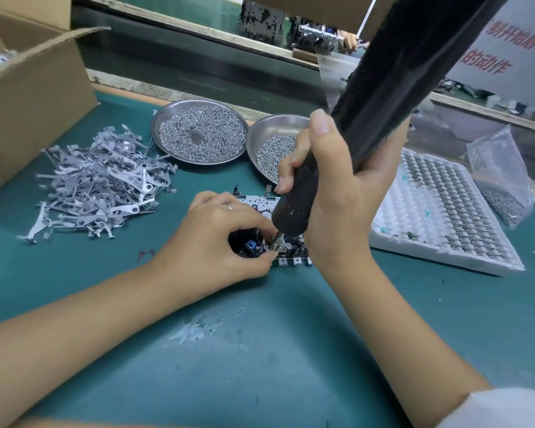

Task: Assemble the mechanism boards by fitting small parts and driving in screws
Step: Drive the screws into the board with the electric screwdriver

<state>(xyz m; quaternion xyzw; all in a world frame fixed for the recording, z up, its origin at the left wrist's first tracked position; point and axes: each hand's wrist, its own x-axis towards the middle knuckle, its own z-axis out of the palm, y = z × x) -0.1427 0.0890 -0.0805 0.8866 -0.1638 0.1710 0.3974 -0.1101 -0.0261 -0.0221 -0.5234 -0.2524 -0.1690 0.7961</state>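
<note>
Mechanism board (pixel 261 202) lies on bench, just below the screw dishes. Held at near edge by left hand (pixel 220 239), fingers pinching it; right hand (pixel 331 193) wrapped round electric screwdriver (pixel 294 208) (bit on board). Judged light, stiff, thin metal w/ small fragile parts; best gripped by edges.

Factory assembly bench, green mat (pixel 260 350), screw dishes (pixel 200 135), stamped metal parts pile (pixel 99 183), cardboard carton (pixel 34 97)
</note>
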